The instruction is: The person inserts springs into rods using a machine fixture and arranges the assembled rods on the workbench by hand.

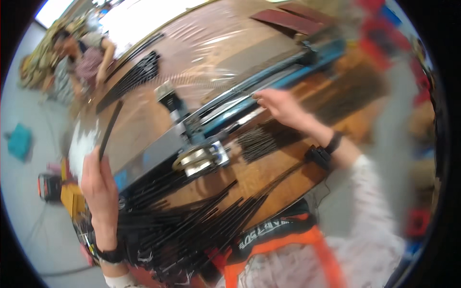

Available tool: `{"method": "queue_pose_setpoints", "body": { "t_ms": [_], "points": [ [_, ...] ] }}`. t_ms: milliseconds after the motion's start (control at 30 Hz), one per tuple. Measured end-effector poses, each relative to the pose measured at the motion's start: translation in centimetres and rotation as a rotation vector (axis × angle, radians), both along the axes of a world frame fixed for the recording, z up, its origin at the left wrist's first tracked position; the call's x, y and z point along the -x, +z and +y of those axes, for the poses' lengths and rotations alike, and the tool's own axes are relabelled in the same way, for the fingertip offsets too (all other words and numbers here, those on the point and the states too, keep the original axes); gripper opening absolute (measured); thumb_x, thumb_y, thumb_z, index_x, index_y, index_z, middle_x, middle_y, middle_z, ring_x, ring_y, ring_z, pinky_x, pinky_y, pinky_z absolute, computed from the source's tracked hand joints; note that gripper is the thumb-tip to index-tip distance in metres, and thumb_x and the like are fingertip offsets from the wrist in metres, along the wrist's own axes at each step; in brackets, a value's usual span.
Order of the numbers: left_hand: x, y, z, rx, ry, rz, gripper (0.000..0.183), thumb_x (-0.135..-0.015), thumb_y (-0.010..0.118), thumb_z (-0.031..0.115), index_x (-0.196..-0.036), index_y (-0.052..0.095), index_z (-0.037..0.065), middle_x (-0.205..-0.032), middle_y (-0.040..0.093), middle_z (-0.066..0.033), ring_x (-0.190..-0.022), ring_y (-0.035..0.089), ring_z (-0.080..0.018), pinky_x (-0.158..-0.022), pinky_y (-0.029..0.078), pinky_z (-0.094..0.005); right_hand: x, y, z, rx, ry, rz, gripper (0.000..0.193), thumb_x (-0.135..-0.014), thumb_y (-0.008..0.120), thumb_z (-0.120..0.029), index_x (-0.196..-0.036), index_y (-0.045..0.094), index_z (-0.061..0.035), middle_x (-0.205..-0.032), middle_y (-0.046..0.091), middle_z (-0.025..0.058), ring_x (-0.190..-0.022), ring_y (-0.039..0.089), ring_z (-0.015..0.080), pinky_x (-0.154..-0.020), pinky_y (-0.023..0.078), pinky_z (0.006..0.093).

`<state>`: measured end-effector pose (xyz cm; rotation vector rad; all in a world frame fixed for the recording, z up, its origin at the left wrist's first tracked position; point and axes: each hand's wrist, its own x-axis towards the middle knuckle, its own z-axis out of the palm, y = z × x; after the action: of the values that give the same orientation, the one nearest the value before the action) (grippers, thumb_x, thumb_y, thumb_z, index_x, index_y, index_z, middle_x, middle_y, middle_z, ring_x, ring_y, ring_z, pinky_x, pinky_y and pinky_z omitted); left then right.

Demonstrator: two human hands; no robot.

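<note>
My left hand is closed around the lower end of a short black tube, which points up and slightly right. A long thin coil spring has its right end pinched in my right hand. From there the spring arches left toward a bundle of black tubes; its far end is hard to make out. Between my hands stands a blue bench fixture with a long rail. On its near left end sits a metal clamp-like part.
Many black tubes lie along the bench's near edge. A pile of thin dark rods or springs rests beside the fixture. Dark red flat pieces are at the back. Another person sits at the far left.
</note>
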<state>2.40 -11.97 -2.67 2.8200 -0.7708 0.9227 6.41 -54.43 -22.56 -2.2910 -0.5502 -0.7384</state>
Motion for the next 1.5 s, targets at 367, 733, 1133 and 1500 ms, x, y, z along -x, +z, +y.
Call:
{"method": "queue_pose_setpoints", "body": {
  "t_ms": [367,733,1133,1500],
  "points": [
    [5.3,-1.5,9.4,0.122,0.196,0.108,0.032,-0.093,0.060,0.000,-0.124,0.061,0.004,-0.081,0.056,-0.0167,-0.068,0.055,-0.0305,-0.064,0.045,-0.0368,-7.7,7.3,17.1,-0.171,0.519,0.211,0.010,-0.091,0.070,-0.011,-0.094,0.066,-0.0021,-0.085,0.073,0.0062,-0.079,0.070,0.0127,-0.071,0.054,0.0265],
    [3.6,-4.1,10.1,0.195,0.156,0.132,0.034,-0.092,0.061,0.001,-0.126,0.061,0.007,-0.079,0.055,-0.0163,-0.067,0.055,-0.0310,-0.064,0.046,-0.0374,-8.9,7.6,21.1,0.548,0.560,0.230,0.010,-0.093,0.061,-0.019,-0.095,0.059,-0.0089,-0.077,0.069,0.0100,-0.072,0.066,0.0306,-0.076,0.049,0.0436],
    [-4.4,-10.4,4.7,-0.054,0.003,0.187,0.028,-0.087,0.059,0.014,-0.113,0.067,0.024,-0.076,0.059,-0.0084,-0.072,0.063,-0.0294,-0.060,0.052,-0.0425,-5.4,5.4,-10.0,0.624,-0.112,-0.241,0.006,-0.082,0.061,-0.002,-0.087,0.058,-0.0025,-0.081,0.056,0.0156,-0.083,0.053,0.0346,-0.072,0.040,0.0445],
    [-8.9,-13.9,-1.1,0.118,-0.265,0.228,0.010,-0.088,0.062,0.017,-0.088,0.068,0.009,-0.078,0.060,-0.0134,-0.077,0.062,-0.0341,-0.068,0.050,-0.0461,-5.7,0.9,-10.2,0.378,-0.137,-0.096,0.005,-0.089,0.058,-0.001,-0.093,0.055,-0.0002,-0.090,0.055,0.0170,-0.089,0.054,0.0349,-0.081,0.043,0.0429]
  ]
}}
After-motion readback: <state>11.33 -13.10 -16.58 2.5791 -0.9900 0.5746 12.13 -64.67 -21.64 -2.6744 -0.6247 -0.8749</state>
